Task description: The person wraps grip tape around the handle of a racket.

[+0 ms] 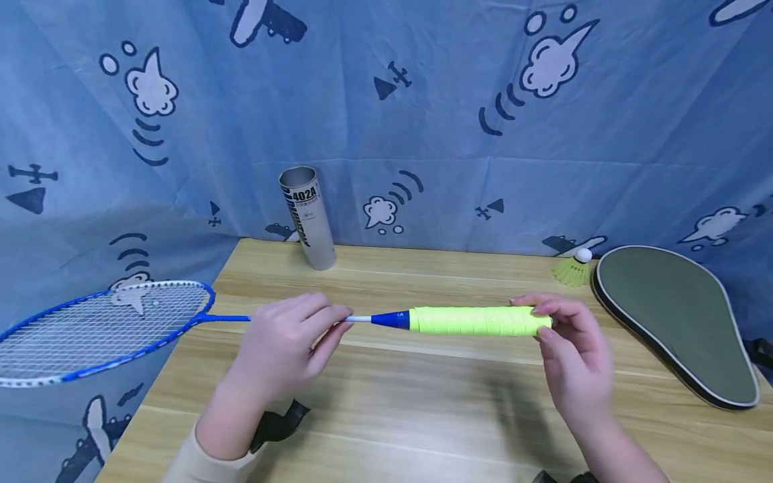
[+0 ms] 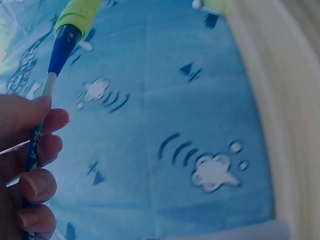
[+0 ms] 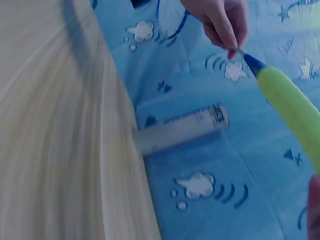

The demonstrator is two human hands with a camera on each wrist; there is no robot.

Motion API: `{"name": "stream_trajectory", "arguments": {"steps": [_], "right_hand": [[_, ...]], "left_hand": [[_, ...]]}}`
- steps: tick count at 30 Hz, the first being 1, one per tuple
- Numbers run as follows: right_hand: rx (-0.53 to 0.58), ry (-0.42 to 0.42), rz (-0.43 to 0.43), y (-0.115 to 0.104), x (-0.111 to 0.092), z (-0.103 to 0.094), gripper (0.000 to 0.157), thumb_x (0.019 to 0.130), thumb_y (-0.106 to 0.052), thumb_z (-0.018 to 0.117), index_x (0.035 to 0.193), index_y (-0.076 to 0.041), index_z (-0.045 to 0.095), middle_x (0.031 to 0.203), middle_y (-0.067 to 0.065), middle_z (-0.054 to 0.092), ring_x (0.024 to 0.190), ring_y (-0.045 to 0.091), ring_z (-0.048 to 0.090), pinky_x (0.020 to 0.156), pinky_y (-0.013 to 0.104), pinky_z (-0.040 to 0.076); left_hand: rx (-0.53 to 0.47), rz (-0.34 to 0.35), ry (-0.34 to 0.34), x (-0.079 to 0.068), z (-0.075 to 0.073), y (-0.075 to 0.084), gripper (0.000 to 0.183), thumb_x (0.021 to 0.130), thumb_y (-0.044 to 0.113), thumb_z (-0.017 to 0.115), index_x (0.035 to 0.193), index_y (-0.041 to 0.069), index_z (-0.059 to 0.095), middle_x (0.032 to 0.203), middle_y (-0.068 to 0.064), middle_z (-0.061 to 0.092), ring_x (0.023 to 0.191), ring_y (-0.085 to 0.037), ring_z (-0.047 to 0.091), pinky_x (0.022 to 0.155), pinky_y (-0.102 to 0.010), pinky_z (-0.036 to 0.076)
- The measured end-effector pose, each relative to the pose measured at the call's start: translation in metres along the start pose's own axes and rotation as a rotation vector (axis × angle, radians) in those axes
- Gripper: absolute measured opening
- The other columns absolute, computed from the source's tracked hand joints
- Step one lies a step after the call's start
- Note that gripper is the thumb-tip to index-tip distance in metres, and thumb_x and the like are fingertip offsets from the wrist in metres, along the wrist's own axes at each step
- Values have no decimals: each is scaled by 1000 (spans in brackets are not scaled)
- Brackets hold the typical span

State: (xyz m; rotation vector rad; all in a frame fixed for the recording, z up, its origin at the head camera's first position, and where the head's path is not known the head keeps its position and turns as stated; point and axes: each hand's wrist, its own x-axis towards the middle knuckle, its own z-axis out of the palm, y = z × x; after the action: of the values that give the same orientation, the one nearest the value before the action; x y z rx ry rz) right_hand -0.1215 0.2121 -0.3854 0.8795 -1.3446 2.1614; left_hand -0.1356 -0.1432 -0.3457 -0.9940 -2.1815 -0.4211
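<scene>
A blue and white badminton racket is held level above the table, its strung head out to the left. My left hand grips the thin shaft, and the left wrist view shows its fingers curled round it. At the other end, my right hand pinches the butt of the neon yellow-green grip between thumb and fingers. The wrapped grip fills the right side of the right wrist view, where only a bit of a right finger shows at the edge.
A grey shuttlecock tube stands upright at the back of the wooden table. At the back right lie a yellow shuttlecock and a dark green paddle-shaped case. A blue patterned curtain hangs behind.
</scene>
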Motion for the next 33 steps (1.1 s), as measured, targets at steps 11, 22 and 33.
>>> {"name": "stream_trajectory", "arguments": {"steps": [11,22,33], "right_hand": [[-1120,-381,-146,-28,-12,-24,41,103,-46,62,108,-9,77,104,2,74,101,10,64,98,11,40],[-1331,-501,-67,-32,-29,-59,57,106,-59,42,108,-14,76,105,-6,71,94,10,64,94,9,41],[-1456,-510,37,-37,-59,-102,26,83,-28,85,106,-21,74,102,-12,69,82,6,63,73,20,50]], "left_hand": [[-36,46,-97,-10,26,17,7,91,20,81,97,18,80,78,10,65,61,-5,58,55,-20,50],[12,-43,-208,-30,35,24,10,88,18,84,96,19,78,81,9,65,66,-6,60,57,-23,52],[123,-189,-461,-48,62,34,14,86,24,85,88,23,71,83,11,65,72,-10,67,54,-32,52]]}}
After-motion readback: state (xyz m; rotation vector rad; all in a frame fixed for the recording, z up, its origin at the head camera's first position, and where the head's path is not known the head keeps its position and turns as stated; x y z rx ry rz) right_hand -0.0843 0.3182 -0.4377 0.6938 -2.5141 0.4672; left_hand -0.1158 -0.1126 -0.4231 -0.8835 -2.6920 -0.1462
